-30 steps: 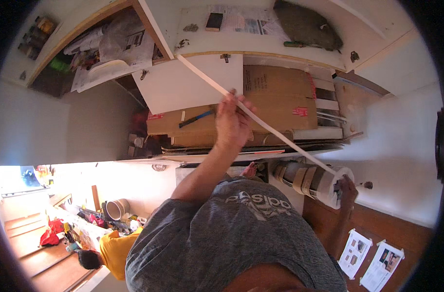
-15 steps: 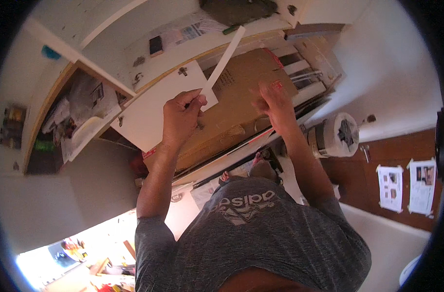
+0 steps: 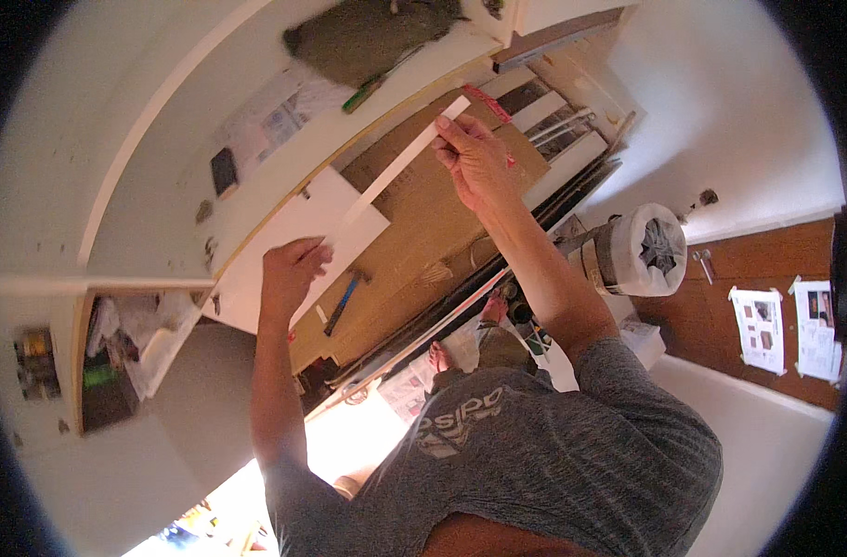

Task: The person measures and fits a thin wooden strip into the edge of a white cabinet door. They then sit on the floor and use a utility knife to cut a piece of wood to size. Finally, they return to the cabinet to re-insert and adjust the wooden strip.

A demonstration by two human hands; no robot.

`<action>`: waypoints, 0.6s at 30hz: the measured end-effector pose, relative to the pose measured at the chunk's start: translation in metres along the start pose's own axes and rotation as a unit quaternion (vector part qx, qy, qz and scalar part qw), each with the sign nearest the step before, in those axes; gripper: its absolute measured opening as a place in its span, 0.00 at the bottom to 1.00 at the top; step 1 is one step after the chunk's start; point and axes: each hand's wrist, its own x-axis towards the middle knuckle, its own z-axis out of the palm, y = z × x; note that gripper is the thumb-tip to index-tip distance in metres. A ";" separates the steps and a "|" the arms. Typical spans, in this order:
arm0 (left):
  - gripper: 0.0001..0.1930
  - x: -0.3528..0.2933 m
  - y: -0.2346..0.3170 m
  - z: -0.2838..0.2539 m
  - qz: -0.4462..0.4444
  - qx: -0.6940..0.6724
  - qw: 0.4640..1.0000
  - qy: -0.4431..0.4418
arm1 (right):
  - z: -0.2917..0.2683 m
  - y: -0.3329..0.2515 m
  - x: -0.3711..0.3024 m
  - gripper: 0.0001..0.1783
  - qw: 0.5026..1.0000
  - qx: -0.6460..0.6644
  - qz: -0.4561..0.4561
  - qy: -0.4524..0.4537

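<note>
A narrow white strip slants across the view, gripped near its far end between the thumb and fingers of my right hand. Its lower end blurs over a white panel that lies on the brown cardboard. My left hand is over the panel's near left part, apart from the strip. Its fingers are loosely bent and slightly blurred, and nothing shows in them. A blue-handled hammer rests on the cardboard just right of my left hand.
On a pale shelf at the far left are a dark phone-like object, a green-handled tool and a dark cloth. A lined bin stands at right. An open compartment holds papers and plastic.
My left hand has let go of the strip and moved left and down. My right hand has moved up and left and taken hold of the strip's far end. The hammer has come into sight.
</note>
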 end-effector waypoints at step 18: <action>0.12 0.134 0.051 0.106 0.373 0.320 0.811 0.317 | -0.067 -0.022 0.188 0.14 0.949 0.111 -0.156 0.253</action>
